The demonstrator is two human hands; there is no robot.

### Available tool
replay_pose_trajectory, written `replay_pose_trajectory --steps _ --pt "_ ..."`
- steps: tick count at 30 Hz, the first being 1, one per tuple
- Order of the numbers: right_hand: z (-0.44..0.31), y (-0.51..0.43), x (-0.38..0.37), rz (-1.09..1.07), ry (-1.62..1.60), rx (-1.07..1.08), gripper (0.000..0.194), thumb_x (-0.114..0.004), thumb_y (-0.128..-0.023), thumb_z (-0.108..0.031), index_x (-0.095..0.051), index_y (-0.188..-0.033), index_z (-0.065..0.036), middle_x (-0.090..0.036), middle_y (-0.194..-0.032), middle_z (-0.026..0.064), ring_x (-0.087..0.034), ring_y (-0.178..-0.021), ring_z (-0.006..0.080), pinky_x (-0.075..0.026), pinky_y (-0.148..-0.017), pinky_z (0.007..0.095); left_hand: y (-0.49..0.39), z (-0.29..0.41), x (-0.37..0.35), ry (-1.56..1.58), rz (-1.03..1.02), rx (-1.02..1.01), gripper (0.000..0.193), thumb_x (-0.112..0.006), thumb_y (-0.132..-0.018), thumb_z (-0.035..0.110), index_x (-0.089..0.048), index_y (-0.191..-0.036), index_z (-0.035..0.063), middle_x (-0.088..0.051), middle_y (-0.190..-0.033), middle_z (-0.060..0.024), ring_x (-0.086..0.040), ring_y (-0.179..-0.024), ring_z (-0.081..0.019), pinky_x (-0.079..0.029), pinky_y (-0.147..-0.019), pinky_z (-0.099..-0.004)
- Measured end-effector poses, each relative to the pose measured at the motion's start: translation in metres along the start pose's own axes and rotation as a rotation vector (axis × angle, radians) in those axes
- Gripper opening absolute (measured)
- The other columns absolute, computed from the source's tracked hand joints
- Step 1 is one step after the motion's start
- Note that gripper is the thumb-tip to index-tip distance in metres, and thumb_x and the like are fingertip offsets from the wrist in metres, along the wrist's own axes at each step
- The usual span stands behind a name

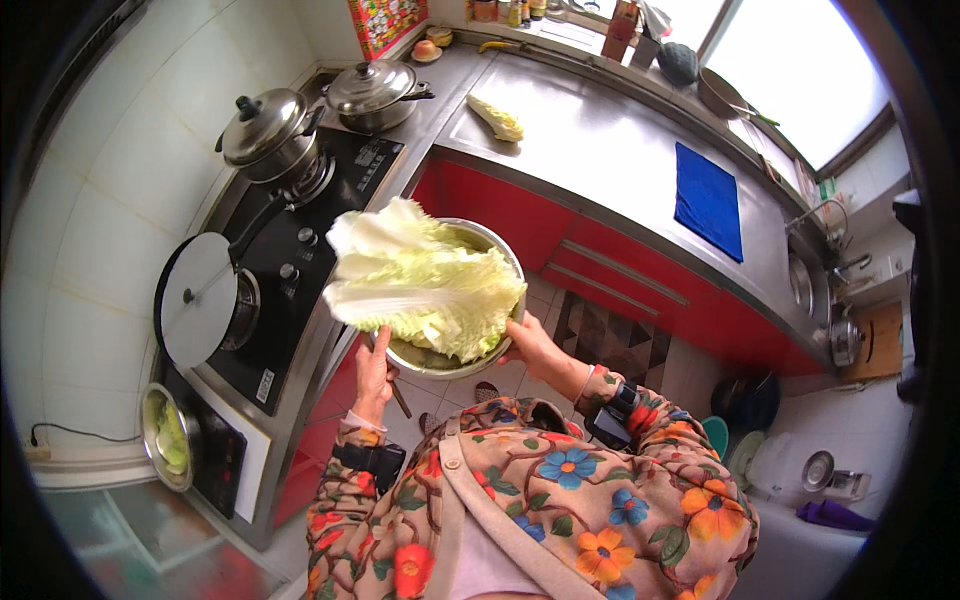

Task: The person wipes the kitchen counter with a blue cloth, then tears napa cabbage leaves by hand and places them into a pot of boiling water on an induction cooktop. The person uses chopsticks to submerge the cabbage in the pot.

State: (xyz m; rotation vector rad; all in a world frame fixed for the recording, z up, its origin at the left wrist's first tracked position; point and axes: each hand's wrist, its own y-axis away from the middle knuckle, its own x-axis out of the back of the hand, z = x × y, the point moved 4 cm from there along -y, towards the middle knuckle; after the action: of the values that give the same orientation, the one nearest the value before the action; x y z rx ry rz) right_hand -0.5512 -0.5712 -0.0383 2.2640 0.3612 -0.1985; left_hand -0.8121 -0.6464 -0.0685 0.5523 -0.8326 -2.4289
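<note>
Both of my hands hold a round stainless steel bowl (pixel 457 370) in front of my body, above the floor beside the stove. Large napa cabbage leaves (pixel 420 285) fill it, their pale stem ends sticking out over the left rim. My left hand (pixel 375 375) grips the near left side, thumb on top; a thin brown stick-like thing (pixel 401 400) shows beneath this hand. My right hand (pixel 536 346) grips the right side of the rim. Farther off, a small piece of napa cabbage (pixel 495 118) lies on the steel counter (pixel 592 150).
On the left, the gas stove (pixel 300 300) bears two lidded steel pots (pixel 270 131) and a pan (pixel 199 300) with a flat lid. A bowl of greens (pixel 171 439) stands on an induction cooker (pixel 217 457). A blue cloth (pixel 706 202) lies near the sink (pixel 802 285).
</note>
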Motion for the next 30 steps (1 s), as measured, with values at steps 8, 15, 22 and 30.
replay_pose_trajectory --steps 8,15,22,30 --pt "-0.020 -0.053 0.119 0.316 -0.390 0.097 0.032 -0.047 -0.086 -0.009 -0.050 -0.114 0.005 -0.064 -0.087 0.0123 -0.061 -0.058 0.0167 -0.054 -0.044 0.0257 0.011 0.002 0.025 0.147 -0.025 0.005 0.022 -0.060 -0.093 0.030 -0.054 -0.089 0.0089 -0.051 -0.072 0.0014 -0.036 -0.044 -0.0021 -0.023 -0.034 -0.0162" --pt "-0.078 -0.130 0.222 0.571 -0.514 0.374 0.030 -0.045 -0.090 -0.014 -0.048 -0.118 -0.002 -0.062 -0.099 0.0109 -0.065 -0.075 0.0215 -0.058 -0.050 0.0312 0.033 -0.005 0.078 0.108 0.139 -0.039 0.019 -0.057 -0.094 0.030 -0.054 -0.092 0.0110 -0.051 -0.070 0.0020 -0.040 -0.046 -0.0040 -0.028 -0.036 -0.0179" --pt "-0.098 -0.170 0.322 0.625 -0.565 0.450 0.027 -0.052 -0.091 -0.023 -0.054 -0.108 -0.003 -0.064 -0.087 0.0099 -0.063 -0.069 0.0203 -0.058 -0.054 0.0332 -0.005 0.011 0.003 0.137 0.024 -0.090 0.016 -0.051 -0.095 0.026 -0.054 -0.100 0.0110 -0.051 -0.073 0.0010 -0.042 -0.050 -0.0061 -0.031 -0.039 -0.0202" --pt "-0.101 -0.177 0.358 0.489 -0.549 0.475 0.039 -0.060 -0.088 -0.030 -0.050 -0.114 -0.002 -0.061 -0.095 0.0112 -0.064 -0.077 0.0219 -0.058 -0.059 0.0317 -0.097 0.034 -0.112 0.055 -0.178 -0.138 0.022 -0.050 -0.094 0.012 -0.051 -0.115 0.0056 -0.047 -0.075 0.0011 -0.042 -0.055 -0.0060 -0.036 -0.043 -0.0202"
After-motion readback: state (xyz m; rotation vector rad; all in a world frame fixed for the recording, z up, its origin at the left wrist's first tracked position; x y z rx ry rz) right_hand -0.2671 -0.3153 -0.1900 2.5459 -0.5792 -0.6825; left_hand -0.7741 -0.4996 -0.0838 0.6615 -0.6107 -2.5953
